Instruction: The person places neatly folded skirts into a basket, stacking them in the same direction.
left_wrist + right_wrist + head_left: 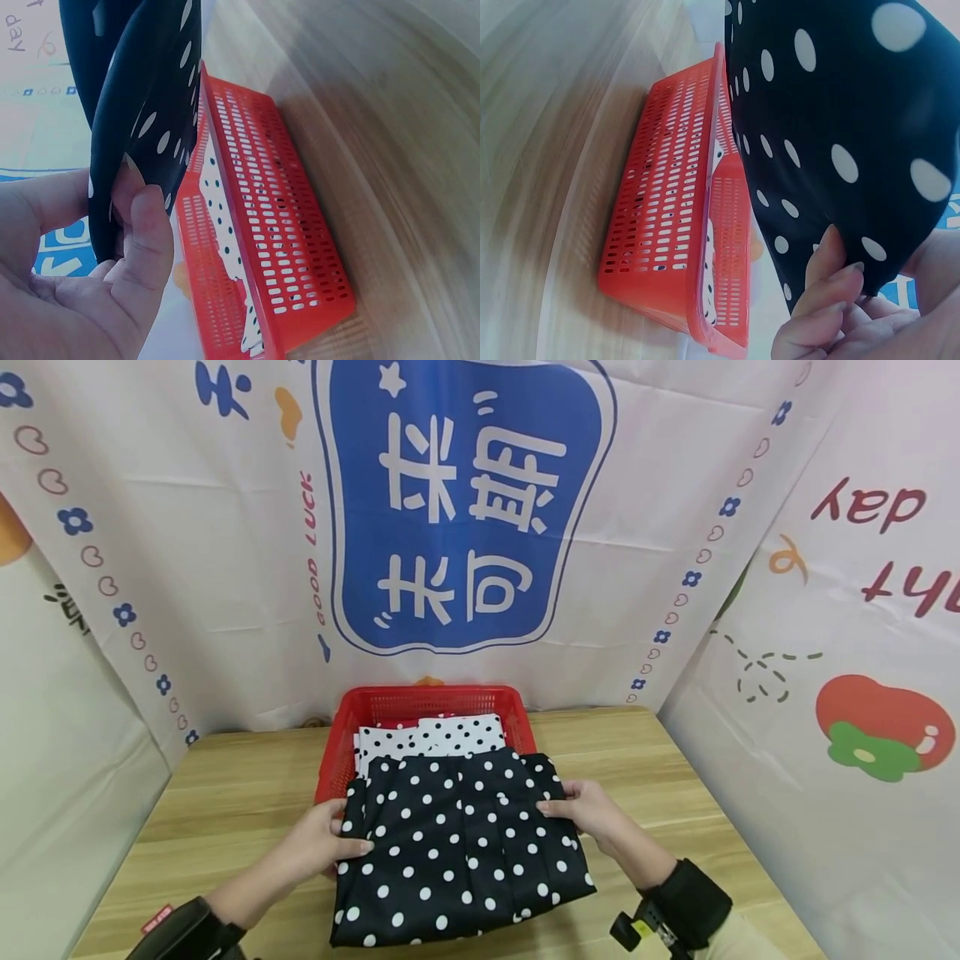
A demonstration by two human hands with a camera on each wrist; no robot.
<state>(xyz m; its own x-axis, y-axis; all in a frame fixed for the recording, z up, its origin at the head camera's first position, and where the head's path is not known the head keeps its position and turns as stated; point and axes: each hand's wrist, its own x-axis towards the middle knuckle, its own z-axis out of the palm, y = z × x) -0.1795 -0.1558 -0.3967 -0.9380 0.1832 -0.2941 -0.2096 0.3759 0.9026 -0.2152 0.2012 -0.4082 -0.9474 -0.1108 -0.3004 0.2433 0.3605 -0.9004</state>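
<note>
A folded black cloth with white polka dots (457,843) is stretched between the two hands, overlapping the front of a red plastic basket (337,760) in the head view. My left hand (318,839) pinches its left side, the thumb lying on top. On the opposite side my right hand (588,810) pinches the cloth the same way. Both wrist views show the black cloth (146,105) raised above the basket's rim (705,225), gripped between thumb and fingers. Inside the basket lies a white cloth with black dots (461,733), partly hidden behind the black one.
The basket stands at the back of a wooden table (247,785), close to a printed white curtain (255,552). More printed fabric (840,610) hangs on the right. A bit of red cloth (397,724) shows behind the white one in the basket.
</note>
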